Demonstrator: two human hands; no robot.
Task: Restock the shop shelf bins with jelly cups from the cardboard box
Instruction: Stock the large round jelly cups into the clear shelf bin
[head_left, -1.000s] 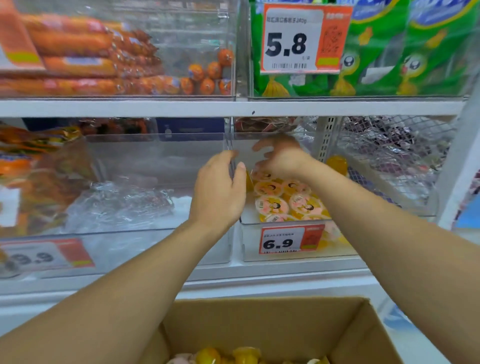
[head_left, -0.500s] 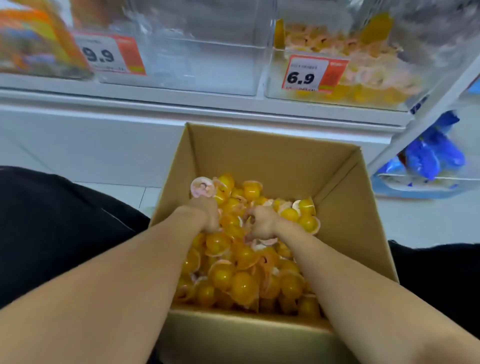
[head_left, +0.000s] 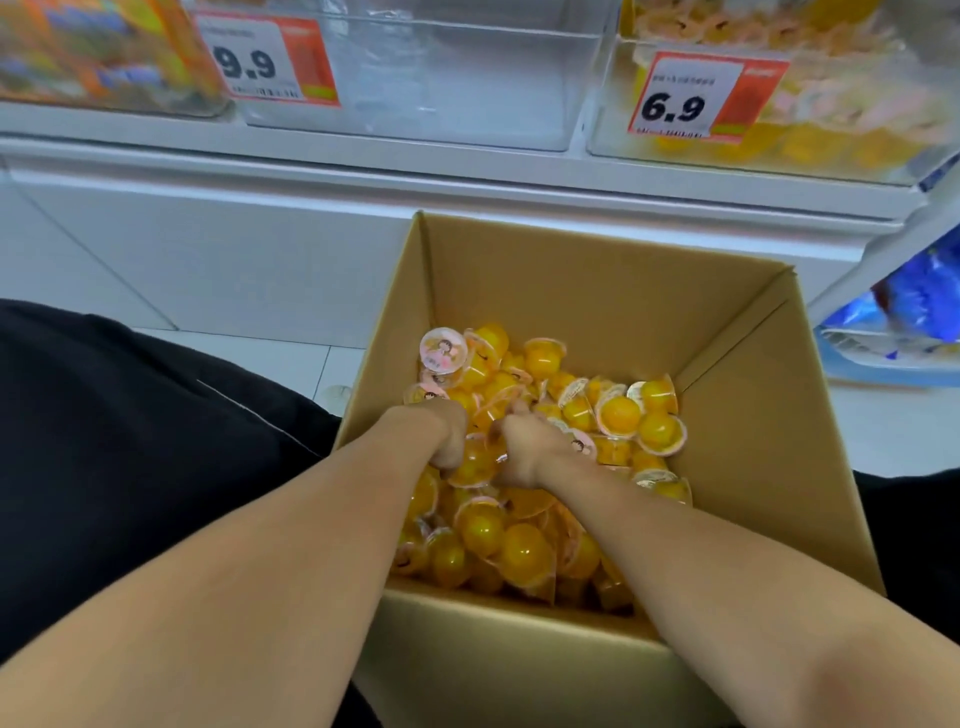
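An open cardboard box (head_left: 597, 291) stands on the floor below the shelf, holding a heap of several yellow jelly cups (head_left: 524, 540) with pink printed lids. Both my hands are down in the heap. My left hand (head_left: 447, 434) has its fingers curled into the cups and grips some of them. My right hand (head_left: 524, 452) is dug in beside it, its fingers closed round cups; the fingertips are hidden among the cups. Up at the top right, the clear shelf bin (head_left: 613, 135) tagged 6.9 holds the same yellow cups.
A clear bin (head_left: 415, 78) tagged 9.9 sits left of the 6.9 bin, and orange packets (head_left: 98, 57) fill the far left bin. White shelf base (head_left: 260, 249) runs behind the box. Blue packets (head_left: 919, 296) lie low at the right. My dark trousers (head_left: 130, 441) flank the box.
One second ago both hands were up at the 6.9 bin. The view and hands dropped to the box; since half a second ago they have dug deeper into the cups.
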